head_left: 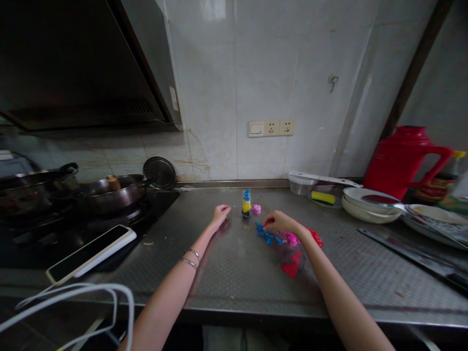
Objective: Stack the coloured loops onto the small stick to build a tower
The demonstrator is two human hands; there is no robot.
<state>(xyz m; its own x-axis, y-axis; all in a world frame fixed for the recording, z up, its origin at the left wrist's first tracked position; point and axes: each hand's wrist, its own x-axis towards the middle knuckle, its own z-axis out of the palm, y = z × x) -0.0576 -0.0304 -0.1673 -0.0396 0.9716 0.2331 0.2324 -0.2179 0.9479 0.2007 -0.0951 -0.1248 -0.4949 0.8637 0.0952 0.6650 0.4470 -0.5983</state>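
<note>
blue twisted plastic pieces lie in a loose cluster on a dimpled steel counter, just under the right hand. its fingers curve down to the cluster's edge, though i cannot tell whether they grip a piece. pink pieces and red pieces lie just beyond, beside a clear plastic bag marked with red. the left hand rests on the steel, fingers loosely curled around nothing visible, near a small clear bottle filled with blue and yellow. a small pink lump sits just beside the bottle. a dark pan sits on a black stove to the left; white plates and a red thermos jug stand to the right.
</note>
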